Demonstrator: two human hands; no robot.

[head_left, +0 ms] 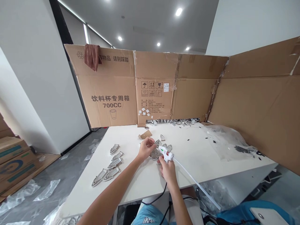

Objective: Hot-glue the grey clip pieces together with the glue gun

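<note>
My right hand [167,167] is wrapped round a white glue gun [166,153], with a long glue stick [199,185] trailing from its back toward the lower right. The gun's tip points up and left, close to my left hand [147,147]. The fingers of my left hand are pinched together; whatever lies between them is too small to make out. Several silvery metal frames [154,154] are heaped under and beside the gun. More such frames [112,172] lie in a loose row on the left of the white table [187,162].
Cardboard panels [112,84] stand behind and to the right, a brown cloth [92,57] over one. More metal parts [185,122] line the back edge. A clear plastic bag [227,142] with dark pieces lies right. A black cable [159,197] hangs at the front edge.
</note>
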